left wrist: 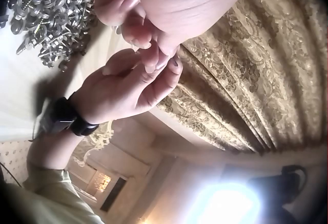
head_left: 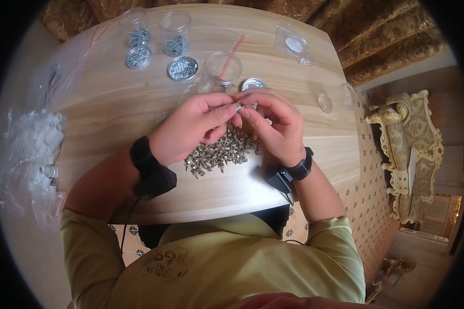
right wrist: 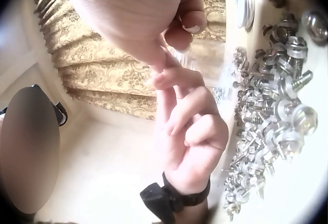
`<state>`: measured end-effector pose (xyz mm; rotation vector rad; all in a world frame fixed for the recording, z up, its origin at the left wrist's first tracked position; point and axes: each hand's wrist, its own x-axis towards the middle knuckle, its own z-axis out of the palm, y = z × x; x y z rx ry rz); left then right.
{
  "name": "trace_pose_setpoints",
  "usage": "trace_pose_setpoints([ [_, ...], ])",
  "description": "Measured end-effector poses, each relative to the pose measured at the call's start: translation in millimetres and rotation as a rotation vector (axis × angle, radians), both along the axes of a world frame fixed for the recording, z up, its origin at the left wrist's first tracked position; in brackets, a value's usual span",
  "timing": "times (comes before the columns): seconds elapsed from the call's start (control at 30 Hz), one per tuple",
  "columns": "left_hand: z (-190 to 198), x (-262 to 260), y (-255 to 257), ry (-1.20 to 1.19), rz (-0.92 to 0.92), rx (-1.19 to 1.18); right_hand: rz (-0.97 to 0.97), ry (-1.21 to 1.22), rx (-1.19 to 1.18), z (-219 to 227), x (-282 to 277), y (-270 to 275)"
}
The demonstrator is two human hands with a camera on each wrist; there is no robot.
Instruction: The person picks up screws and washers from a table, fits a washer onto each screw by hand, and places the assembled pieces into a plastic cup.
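Nearest: green shirt [head_left: 216,268], then the wood-look table [head_left: 314,154]. Black wrist unit on each forearm.

Pile of screws [head_left: 219,152] on the table just beyond, metal, heaped loose, below the hands in the head view. Right wrist view shows washers on many of them.

Left hand [head_left: 191,123]: thumb and index closed in a pinch at the tips, other fingers curled in. Right hand [head_left: 278,121]: thumb and index bent to the same spot, gap closed, tips meeting the left's. Small piece [head_left: 238,107] sits right at the meeting fingertips, between left thumb and index, right fingertips on its other side. Mostly hidden by the fingers; too small to say what type. It's past the pile, not in either palm.

Beyond the hands: open clear jar [head_left: 222,67], round metal lid [head_left: 253,84] just right of it. Further left, two shallow round lids [head_left: 182,68] with screws in them, then two clear jars [head_left: 175,38] part-filled with screws. Far right, clear bag [head_left: 294,45] with a white disc in it. Left side, plastic bag [head_left: 33,149] of white cylindrical parts. Patterned curtain [head_left: 397,38] behind the table.
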<state>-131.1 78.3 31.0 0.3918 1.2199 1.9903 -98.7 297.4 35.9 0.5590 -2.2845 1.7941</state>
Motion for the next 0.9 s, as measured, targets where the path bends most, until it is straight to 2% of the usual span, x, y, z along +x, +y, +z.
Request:
trace_pose_setpoints([
  [0.07,-3,-2,-1,-0.014,0.01,0.018,0.017,0.119,0.022,1,-2,0],
  [0.2,-5,-4,-1,0.045,0.062,-0.008,0.014,0.138,0.032,3,-1,1],
  [0.27,-6,-6,-3,0.059,0.072,-0.027,0.013,0.177,0.123,5,-1,4],
  [0.53,-2,-7,-1,0.178,0.084,-0.075,-0.036,0.208,0.187,7,-2,4],
  [0.6,-2,-7,-2,0.176,0.078,-0.079,-0.043,0.218,0.204,8,-2,6],
  [0.67,-1,-8,-4,0.172,0.073,-0.084,-0.051,0.269,0.337,10,-3,8],
  [0.9,-6,-9,-4,0.15,0.052,-0.132,-0.027,0.248,0.377,11,-3,8],
])
